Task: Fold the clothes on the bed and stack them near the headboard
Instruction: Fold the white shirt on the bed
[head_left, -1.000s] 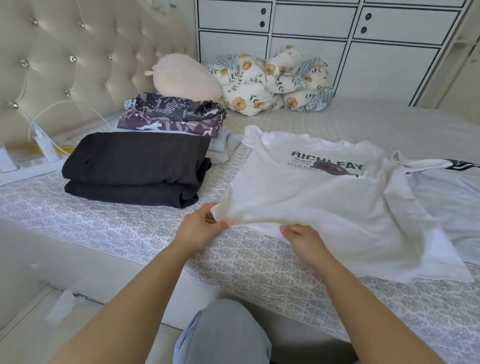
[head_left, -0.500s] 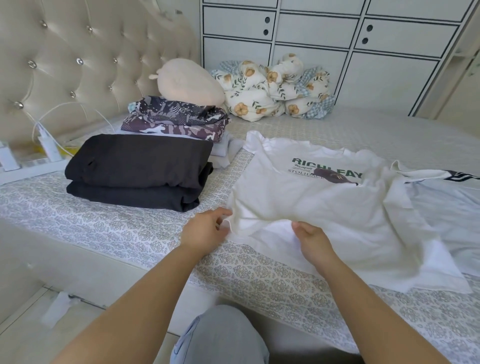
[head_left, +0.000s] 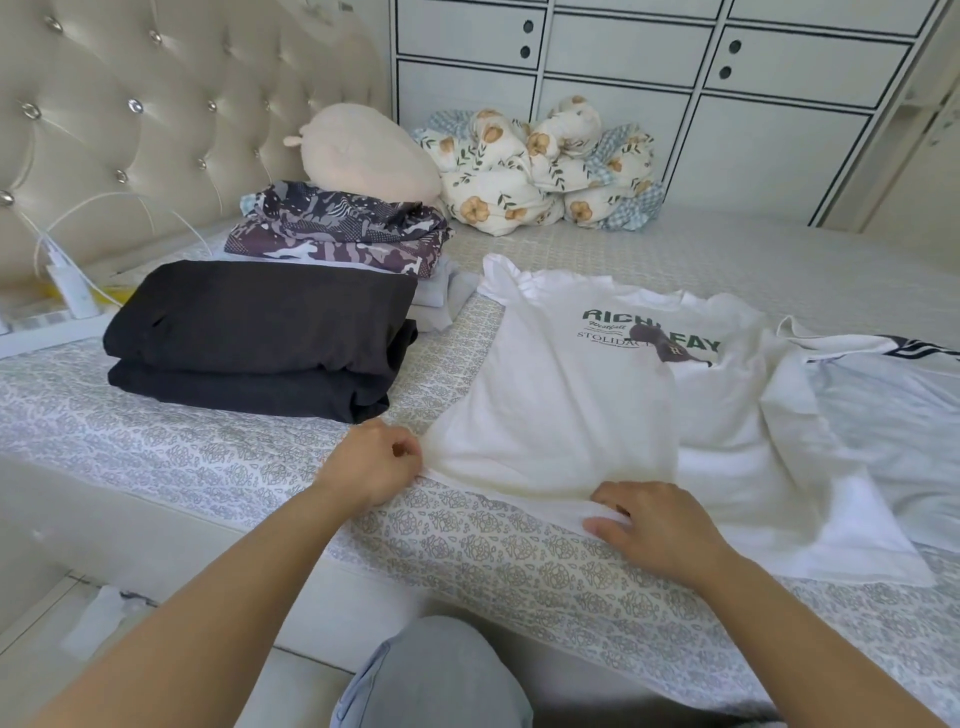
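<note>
- Two hands on the white tee (head_left: 566, 415), both at its near hem, close to the mattress edge.
- Tee lies spread on the bed (head_left: 208, 467), print up, green lettering toward the far side; left part is folded over so the fold edge cuts across the print.
- Left hand (head_left: 371, 470) sits at the tee's near-left corner, fingers curled in, thumb and fingertips pinching the fabric edge. I read it as gripping the tee.
- Right hand (head_left: 654, 525) is further right along the same hem, fingers bent down onto the cloth with a bunched bit of hem under them. I see it holding the tee, thumb partly hidden.
- Tee body stretches away from both hands toward the far side of the bed; right sleeve and side spill out to the right of my right hand.
- Black stack (head_left: 260, 332), folded, sits left of the tee, just beyond my left hand, not touching it.
- Camo stack (head_left: 337, 234) is behind the black stack, nearer the headboard (head_left: 130, 130), on top of some pale folded pieces.
- Another white garment (head_left: 893, 405) with a dark striped trim lies to the right, partly under the tee's edge.
- Beige plush (head_left: 363, 150) and a floral quilt (head_left: 540, 171) are bundled at the far side, against the cabinet (head_left: 675, 78).
- Charger and white cable (head_left: 72, 280) lie by the headboard at left.
- Grey trouser knee (head_left: 436, 675) shows at the bottom, between my forearms.
</note>
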